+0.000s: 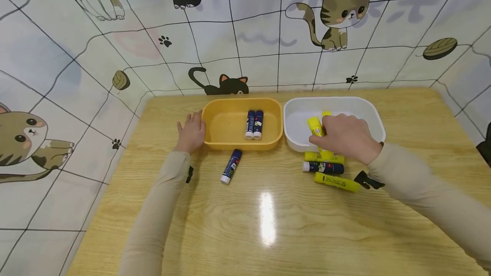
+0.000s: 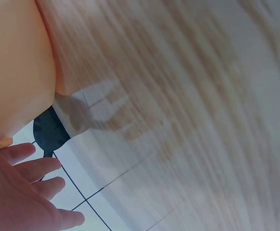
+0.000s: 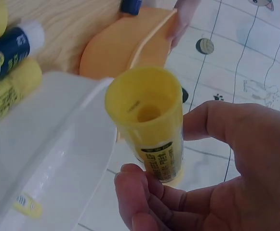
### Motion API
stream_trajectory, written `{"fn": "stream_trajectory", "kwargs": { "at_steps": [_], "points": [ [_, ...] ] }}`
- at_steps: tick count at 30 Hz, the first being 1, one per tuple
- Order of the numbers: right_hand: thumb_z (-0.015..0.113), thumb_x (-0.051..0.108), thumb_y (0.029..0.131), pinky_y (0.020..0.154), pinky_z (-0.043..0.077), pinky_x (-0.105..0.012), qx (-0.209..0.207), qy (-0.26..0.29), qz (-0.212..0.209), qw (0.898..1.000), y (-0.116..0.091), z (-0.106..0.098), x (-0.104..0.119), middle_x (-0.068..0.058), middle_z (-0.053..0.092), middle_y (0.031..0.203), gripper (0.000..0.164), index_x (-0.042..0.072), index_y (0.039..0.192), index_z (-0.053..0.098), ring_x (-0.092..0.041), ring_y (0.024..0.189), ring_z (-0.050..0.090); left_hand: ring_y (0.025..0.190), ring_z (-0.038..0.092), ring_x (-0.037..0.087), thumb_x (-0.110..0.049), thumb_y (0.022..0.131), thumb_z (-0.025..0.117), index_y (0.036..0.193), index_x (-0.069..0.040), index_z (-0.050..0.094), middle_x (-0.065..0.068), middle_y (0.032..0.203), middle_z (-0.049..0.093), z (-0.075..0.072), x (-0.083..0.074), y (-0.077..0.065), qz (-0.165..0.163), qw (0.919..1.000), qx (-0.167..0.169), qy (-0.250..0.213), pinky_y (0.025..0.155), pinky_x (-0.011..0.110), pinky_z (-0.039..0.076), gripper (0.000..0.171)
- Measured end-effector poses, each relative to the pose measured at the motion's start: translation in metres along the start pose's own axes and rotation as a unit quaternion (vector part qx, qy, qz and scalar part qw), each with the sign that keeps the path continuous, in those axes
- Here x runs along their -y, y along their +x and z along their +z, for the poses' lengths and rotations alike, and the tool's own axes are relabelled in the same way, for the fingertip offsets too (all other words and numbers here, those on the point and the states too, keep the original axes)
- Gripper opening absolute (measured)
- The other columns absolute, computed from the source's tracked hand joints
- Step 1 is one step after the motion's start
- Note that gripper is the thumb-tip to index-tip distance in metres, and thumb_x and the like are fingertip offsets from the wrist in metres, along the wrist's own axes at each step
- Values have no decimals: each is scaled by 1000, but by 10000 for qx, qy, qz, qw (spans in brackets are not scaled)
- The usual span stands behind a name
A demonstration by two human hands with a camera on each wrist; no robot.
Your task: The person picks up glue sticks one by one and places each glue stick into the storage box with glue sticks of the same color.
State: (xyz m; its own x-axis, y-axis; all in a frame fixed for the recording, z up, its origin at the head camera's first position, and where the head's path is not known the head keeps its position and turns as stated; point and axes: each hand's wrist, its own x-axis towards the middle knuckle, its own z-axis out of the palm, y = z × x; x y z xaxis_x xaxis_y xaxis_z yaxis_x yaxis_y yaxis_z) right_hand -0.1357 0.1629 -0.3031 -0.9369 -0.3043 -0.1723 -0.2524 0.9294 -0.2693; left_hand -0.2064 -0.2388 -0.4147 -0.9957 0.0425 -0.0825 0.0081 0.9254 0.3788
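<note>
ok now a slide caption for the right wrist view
Right hand holding a yellow tube at the white basin, with the orange basin beyond.

Got a yellow plastic tube [image 3: 161,156] with black print, a navy, white-ended plastic tube [image 1: 232,166], mustard-orange plastic tub [image 1: 226,122], white plastic tub [image 1: 297,118], honey woodgrain table [image 1: 230,233], plus a cute black-gridded white cat-print wall [image 1: 257,7].
</note>
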Motion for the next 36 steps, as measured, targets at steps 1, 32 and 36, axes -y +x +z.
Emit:
{"fn": "stream_trajectory", "kwargs": {
  "at_steps": [1,32,36],
  "points": [
    [63,39,86,43,31,-28,10,15,30,10000,0,-2,-3,-2,45,56,37,9,68,49,-20,48,44,144,9,37,-27,106,20,153,-4,20,21,155,23,0,0,0,4,10000,3,10,108,65,-2,53],
    [53,38,89,53,32,-27,1625,-143,900,9825,81,-9,-75,-3,54,57,39,7,67,56,-13,49,48,144,7,38,-28,106,21,154,-4,20,21,158,15,3,6,-3,-51,10000,-31,8,107,66,-5,54],
    [53,34,90,54,36,-24,1912,-83,1139,9749,88,-6,-83,-5,57,62,34,3,76,57,-13,52,51,144,8,38,-28,105,21,154,-5,20,21,157,16,3,6,-2,-38,10000,-58,20,107,66,-5,54]
  ]
}}
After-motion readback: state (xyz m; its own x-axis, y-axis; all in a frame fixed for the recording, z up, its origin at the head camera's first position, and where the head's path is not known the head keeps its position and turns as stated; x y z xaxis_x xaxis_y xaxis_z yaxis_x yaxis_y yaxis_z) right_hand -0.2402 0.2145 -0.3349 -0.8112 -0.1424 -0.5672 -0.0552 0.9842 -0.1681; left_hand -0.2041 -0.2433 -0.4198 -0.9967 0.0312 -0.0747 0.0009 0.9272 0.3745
